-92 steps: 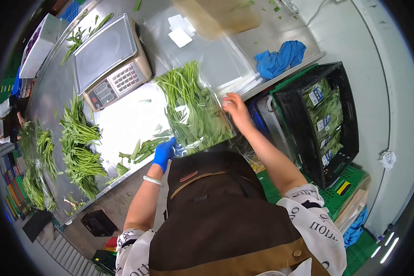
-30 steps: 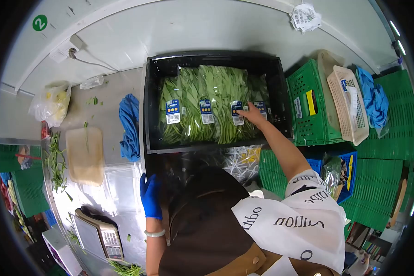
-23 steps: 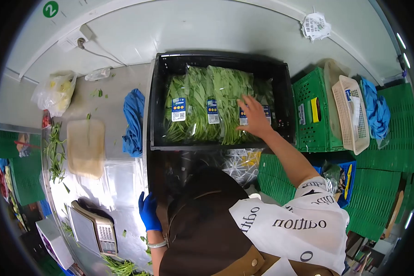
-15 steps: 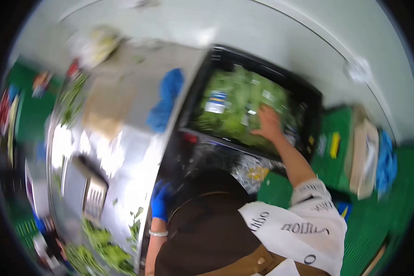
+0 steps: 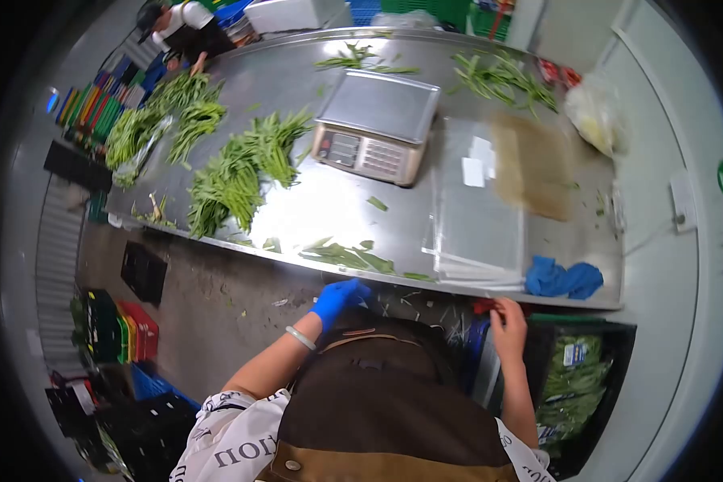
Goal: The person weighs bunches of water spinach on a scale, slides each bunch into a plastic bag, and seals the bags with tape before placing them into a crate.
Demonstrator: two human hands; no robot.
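Note:
My left hand [image 5: 341, 301], in a blue glove, is just below the near edge of the steel table [image 5: 297, 217], in front of my brown apron [image 5: 386, 394]. Its fingers stretch to the right with nothing visible in them. Bare and with fingers apart, my right hand [image 5: 508, 325] is at the table's front edge, fingertips close to a small red thing [image 5: 484, 306]. Right of that forearm is a black crate [image 5: 614, 394] holding bagged leafy greens [image 5: 570, 386]. A crumpled blue glove [image 5: 564, 278] lies on the table above the crate.
A weighing scale [image 5: 377, 120] stands mid-table, with clear plastic bags [image 5: 478, 225] to its right. Bunches of leafy greens [image 5: 245, 173] lie left of it. At the far left corner, a co-worker [image 5: 189, 32] handles more greens. Stacked crates [image 5: 140, 329] stand on the floor.
The view has swung left from the crate to the table. My right hand has left the bagged greens in the crate and is now at the table edge.

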